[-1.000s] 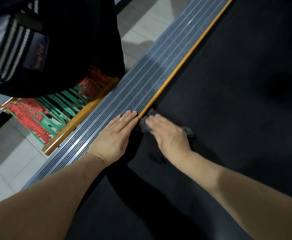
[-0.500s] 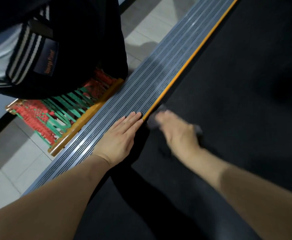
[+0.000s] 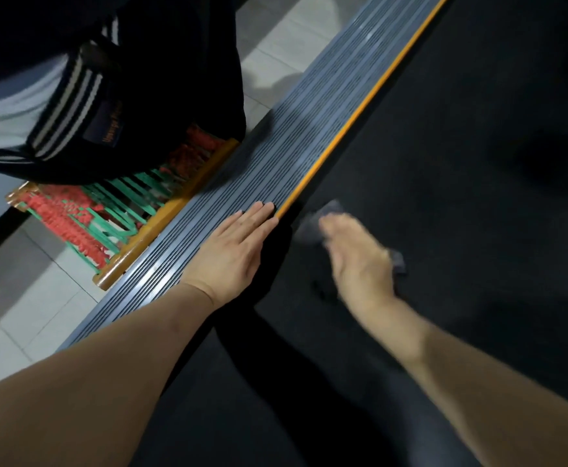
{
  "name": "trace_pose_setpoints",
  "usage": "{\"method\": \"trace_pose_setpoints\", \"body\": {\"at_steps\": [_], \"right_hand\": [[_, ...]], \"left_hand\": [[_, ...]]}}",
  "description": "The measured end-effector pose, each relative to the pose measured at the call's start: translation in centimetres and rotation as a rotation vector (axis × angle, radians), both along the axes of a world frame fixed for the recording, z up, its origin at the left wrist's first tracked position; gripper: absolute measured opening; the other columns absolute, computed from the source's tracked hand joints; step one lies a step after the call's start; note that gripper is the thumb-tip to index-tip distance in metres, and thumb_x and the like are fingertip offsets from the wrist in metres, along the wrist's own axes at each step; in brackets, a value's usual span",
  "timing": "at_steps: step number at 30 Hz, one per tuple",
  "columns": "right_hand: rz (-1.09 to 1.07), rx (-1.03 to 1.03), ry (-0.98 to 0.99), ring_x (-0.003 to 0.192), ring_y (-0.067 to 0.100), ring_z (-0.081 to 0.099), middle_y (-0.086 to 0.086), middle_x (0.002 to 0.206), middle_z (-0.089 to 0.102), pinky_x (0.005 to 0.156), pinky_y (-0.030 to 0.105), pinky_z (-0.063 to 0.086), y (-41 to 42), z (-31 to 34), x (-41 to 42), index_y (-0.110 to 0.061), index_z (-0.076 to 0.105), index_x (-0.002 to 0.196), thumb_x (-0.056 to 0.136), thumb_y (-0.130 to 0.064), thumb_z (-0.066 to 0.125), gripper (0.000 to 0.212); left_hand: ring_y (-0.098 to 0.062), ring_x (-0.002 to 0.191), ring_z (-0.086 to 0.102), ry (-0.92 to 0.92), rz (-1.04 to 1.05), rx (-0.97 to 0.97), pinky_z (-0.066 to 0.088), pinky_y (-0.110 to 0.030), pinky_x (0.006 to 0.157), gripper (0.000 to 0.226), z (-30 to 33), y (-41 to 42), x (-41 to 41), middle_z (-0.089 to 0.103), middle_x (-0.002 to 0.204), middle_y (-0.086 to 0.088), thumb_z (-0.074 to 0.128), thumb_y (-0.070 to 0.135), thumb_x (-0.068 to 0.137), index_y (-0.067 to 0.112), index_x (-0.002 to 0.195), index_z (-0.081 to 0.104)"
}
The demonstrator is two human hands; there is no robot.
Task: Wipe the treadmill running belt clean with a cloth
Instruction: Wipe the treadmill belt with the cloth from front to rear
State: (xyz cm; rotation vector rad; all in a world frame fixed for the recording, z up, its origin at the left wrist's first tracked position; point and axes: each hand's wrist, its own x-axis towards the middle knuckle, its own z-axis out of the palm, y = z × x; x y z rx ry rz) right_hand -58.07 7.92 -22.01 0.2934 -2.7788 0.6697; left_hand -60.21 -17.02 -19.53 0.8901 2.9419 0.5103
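On belt [image 3: 461, 163] | right hand [image 3: 360, 261], blurred, seemingly flat on cloth [image 3: 313, 225], shifted right | left hand [image 3: 235, 251] stays flat

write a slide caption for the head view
Right hand wipes the belt with a cloth; left hand rests on the side rail.

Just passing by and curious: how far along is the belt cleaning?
Nothing visibly marks wiped areas. In hand: the right hand presses the cloth on the running belt near the orange strip, left hand flat on the side rail. Most belt seemingly remains.
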Motion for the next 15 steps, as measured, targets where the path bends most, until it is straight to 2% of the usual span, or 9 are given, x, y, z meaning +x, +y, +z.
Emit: {"method": "trace_pose_setpoints", "body": {"at_steps": [3, 5, 6, 8, 10, 12, 14, 15], "right_hand": [[0.405, 0.027, -0.036, 0.138, 0.017, 0.051, -0.003, 0.143, 0.059, 0.114, 0.035, 0.042, -1.4, 0.1, 8.4, -0.019, 0.062, 0.136, 0.102, -0.009, 0.054, 0.036], [0.607, 0.071, -0.007, 0.140, 0.015, 0.048, -0.002, 0.146, 0.057, 0.116, 0.033, 0.038, 1.2, 0.1, 8.5, -0.019, 0.063, 0.136, 0.101, -0.008, 0.058, 0.037], [0.628, 0.137, 0.026, 0.140, 0.017, 0.048, 0.000, 0.147, 0.056, 0.117, 0.033, 0.037, 2.9, 0.1, 7.1, -0.017, 0.062, 0.137, 0.101, -0.008, 0.056, 0.038], [0.453, 0.189, 0.081, 0.134, 0.025, 0.055, 0.007, 0.144, 0.058, 0.117, 0.035, 0.037, 6.2, -0.1, 2.9, -0.013, 0.061, 0.137, 0.100, -0.008, 0.051, 0.039], [0.053, 0.051, 0.006, 0.127, 0.031, 0.060, 0.012, 0.137, 0.063, 0.114, 0.031, 0.035, 8.5, 0.7, -0.7, -0.010, 0.064, 0.132, 0.097, -0.007, 0.054, 0.037], [-0.201, -0.051, -0.067, 0.125, 0.031, 0.059, 0.011, 0.135, 0.063, 0.107, 0.029, 0.037, 7.6, 1.6, -1.1, -0.011, 0.064, 0.132, 0.098, -0.007, 0.055, 0.036], [-0.220, -0.019, -0.120, 0.121, 0.024, 0.057, 0.003, 0.132, 0.061, 0.098, 0.030, 0.043, 4.3, 2.5, 2.5, -0.019, 0.062, 0.131, 0.099, -0.013, 0.050, 0.034], [-0.145, 0.000, -0.105, 0.118, 0.023, 0.058, 0.001, 0.129, 0.061, 0.094, 0.031, 0.046, 2.7, 2.6, 5.2, -0.021, 0.062, 0.128, 0.099, -0.013, 0.049, 0.033]], "left_hand": [[-0.017, 0.155, 0.020, 0.025, -0.010, 0.001, 0.020, -0.040, 0.126, 0.056, 0.0, 0.2, 0.1, 0.029, 0.166, -0.003, 0.043, 0.011, 0.098, 0.012, 0.154, 0.040], [-0.017, 0.156, 0.019, 0.034, -0.001, -0.010, 0.019, -0.040, 0.126, 0.055, 0.0, 0.2, 0.3, 0.028, 0.166, -0.002, 0.045, 0.009, 0.100, 0.013, 0.155, 0.039], [-0.017, 0.156, 0.019, 0.033, 0.003, -0.008, 0.019, -0.041, 0.126, 0.055, 0.0, 0.4, 0.2, 0.028, 0.166, -0.003, 0.046, 0.008, 0.100, 0.013, 0.155, 0.039], [-0.019, 0.155, 0.021, 0.034, 0.012, 0.002, 0.020, -0.042, 0.126, 0.055, 0.0, 0.5, 0.2, 0.030, 0.166, -0.004, 0.046, 0.007, 0.100, 0.013, 0.154, 0.040], [-0.023, 0.154, 0.026, 0.058, 0.027, 0.041, 0.023, -0.042, 0.125, 0.053, -0.1, 0.6, 0.2, 0.035, 0.163, -0.008, 0.047, 0.006, 0.100, 0.010, 0.152, 0.043], [-0.029, 0.148, 0.037, 0.120, 0.035, 0.094, 0.030, -0.043, 0.122, 0.046, -0.4, 0.5, 0.4, 0.044, 0.157, -0.013, 0.050, 0.007, 0.100, 0.006, 0.146, 0.050], [-0.034, 0.140, 0.047, 0.162, 0.019, 0.075, 0.040, -0.049, 0.115, 0.041, -0.6, 0.6, 0.5, 0.052, 0.148, -0.016, 0.052, 0.006, 0.099, 0.003, 0.140, 0.056], [-0.036, 0.137, 0.050, 0.168, 0.009, 0.048, 0.043, -0.052, 0.111, 0.042, -0.6, 0.6, 0.6, 0.055, 0.146, -0.016, 0.050, 0.004, 0.097, 0.003, 0.138, 0.057]]}}
